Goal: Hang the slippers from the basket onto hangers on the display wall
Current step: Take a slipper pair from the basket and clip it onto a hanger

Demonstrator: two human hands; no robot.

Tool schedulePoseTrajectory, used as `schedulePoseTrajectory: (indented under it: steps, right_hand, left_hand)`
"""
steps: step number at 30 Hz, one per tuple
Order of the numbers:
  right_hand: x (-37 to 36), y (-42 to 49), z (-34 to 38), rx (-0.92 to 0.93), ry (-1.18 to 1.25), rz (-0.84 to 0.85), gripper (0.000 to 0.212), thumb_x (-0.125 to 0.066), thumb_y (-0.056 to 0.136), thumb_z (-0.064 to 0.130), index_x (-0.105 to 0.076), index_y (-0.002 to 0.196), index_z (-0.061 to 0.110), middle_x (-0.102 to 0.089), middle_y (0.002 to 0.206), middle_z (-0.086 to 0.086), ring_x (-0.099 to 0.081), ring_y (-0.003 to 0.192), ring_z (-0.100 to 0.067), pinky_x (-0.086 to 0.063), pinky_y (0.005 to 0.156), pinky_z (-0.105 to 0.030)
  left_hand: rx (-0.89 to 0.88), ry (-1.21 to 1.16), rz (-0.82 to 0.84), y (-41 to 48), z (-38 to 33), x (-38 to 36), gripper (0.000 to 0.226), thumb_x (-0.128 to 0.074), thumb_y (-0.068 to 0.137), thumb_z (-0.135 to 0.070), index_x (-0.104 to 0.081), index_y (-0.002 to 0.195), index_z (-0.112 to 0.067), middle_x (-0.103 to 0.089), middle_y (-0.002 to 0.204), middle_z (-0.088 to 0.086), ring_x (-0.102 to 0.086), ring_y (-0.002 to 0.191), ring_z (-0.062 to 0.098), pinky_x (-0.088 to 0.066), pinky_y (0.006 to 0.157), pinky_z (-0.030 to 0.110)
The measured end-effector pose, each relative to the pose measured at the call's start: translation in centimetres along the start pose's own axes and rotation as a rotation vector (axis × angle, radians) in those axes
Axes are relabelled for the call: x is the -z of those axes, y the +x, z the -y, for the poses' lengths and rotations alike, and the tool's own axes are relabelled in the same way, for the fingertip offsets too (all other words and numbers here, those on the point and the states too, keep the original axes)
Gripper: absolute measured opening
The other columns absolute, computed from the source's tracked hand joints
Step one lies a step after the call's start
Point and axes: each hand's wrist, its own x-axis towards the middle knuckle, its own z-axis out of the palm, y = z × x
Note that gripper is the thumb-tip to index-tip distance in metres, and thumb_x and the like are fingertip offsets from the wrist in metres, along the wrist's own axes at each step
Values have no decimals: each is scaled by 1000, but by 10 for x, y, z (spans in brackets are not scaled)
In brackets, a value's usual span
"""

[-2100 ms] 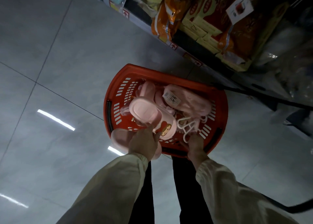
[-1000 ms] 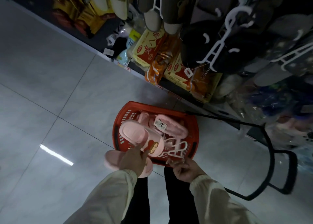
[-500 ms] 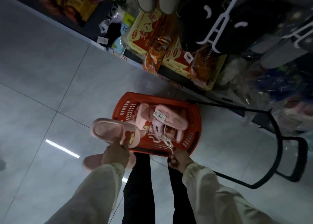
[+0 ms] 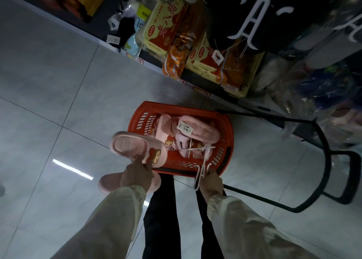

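- Gripping a pink slipper pair [image 4: 135, 148], the left hand [image 4: 136, 175] curls round it; its long axis runs leftward.
- Right hand [image 4: 212, 183] pinches a white hanger [image 4: 204, 163], apparently by its hook, just right of the pair.
- Beyond both: basket [image 4: 230, 139], then display wall [image 4: 252, 21] above.

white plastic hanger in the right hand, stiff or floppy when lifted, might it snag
Probably stiff: the white plastic hanger holds its shape though gripped at one end by the right hand. Likely light: one hand carries it. Its open bars could snag the fluffy pink slippers beneath.
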Motion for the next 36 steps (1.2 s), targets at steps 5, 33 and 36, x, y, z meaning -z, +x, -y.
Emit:
schedulePoseTrajectory:
  steps: [5, 33, 36]
  right_hand:
    - [1, -6, -3, -8, 40, -122, 25, -45, 99, 16, -55, 121, 12, -67, 107, -21, -62, 104, -44, -46, 84, -41]
    - [204, -244, 175, 465, 649, 136, 18, -43, 107, 21, -53, 120, 27, -62, 113, 4, -58, 97, -9, -46, 79, -6]
    - [224, -278, 187, 496, 650, 158, 28, -39, 108, 26, -49, 134, 28, -61, 110, 6, -55, 86, 2, -42, 67, -7]
  left_hand:
    - [3, 16, 6, -5, 2, 1, 52, -35, 101, -58, -54, 130, -20, -71, 107, 16, -65, 101, 37, -50, 89, 43]
    - [-116, -346, -75, -176, -101, 205, 68, -38, 85, -69, -42, 147, -39, -58, 141, -1, -56, 127, 27, -39, 110, 41]
    - [-232, -463, -141, -212, -117, 237, 48, -47, 103, -41, -44, 148, -25, -56, 143, 2, -55, 128, 26, -39, 106, 30]
